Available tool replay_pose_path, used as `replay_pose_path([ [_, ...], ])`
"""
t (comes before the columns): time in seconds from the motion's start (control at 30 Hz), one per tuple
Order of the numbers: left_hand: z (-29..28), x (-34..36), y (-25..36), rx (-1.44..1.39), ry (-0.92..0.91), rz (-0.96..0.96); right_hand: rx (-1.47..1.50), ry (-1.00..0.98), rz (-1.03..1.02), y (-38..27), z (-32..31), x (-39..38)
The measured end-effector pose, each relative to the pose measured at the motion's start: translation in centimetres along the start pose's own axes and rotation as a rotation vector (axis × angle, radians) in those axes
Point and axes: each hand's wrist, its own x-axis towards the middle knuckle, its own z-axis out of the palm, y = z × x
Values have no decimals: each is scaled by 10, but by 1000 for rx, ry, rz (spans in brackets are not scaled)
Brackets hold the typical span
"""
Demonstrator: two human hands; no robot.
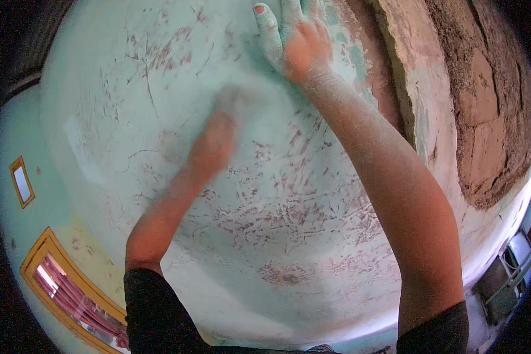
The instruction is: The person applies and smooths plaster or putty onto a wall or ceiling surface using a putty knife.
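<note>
A pale green plastered wall [265,194] fills the middle, with dark scratch marks, fine cracks and worn patches across it. My right hand [304,47] is raised to the upper right and lies against this surface, fingers stretched out and coated in pale dust. Nothing shows in its grip. Lower and further left, my left hand [221,127] is smeared by motion close to the wall. Whether it holds anything is lost in the blur. Black sleeves end at both elbows.
Right of my right hand, broken plaster [401,65] exposes rough brown masonry [481,112]. At the lower left is a yellow-framed window [71,289] with reddish curtains, and a small yellow-framed opening or panel [22,182] above it. Dark objects [507,271] stand at the lower right.
</note>
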Motion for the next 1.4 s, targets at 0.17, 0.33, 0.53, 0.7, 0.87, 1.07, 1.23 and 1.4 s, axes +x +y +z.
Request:
replay_pose_path([
  [0.17,9,-24,25,-137,18,89,-236,143,-143,-14,-8,7],
  [0.33,-3,-24,-14,-7,142,-85,-149,95,-189,-17,-11,10],
  [0.53,8,-60,34,-98,-62,78,-62,164,-267,-16,-14,7],
  [0.7,-3,-60,-10,-25,118,-212,-44,184,-300,-23,-16,8],
  [0.87,0,-57,1,-30,26,-18,-17,184,-306,-29,-17,8],
  [1.07,-20,-55,-42,19,219,-229,-24,205,-348,-26,-17,9],
  [1.23,-52,-50,-108,-279,179,-672,-48,234,-382,-24,-17,11],
  [1.4,-41,-70,-85,180,292,-164,-80,281,-440,-22,-18,11],
])
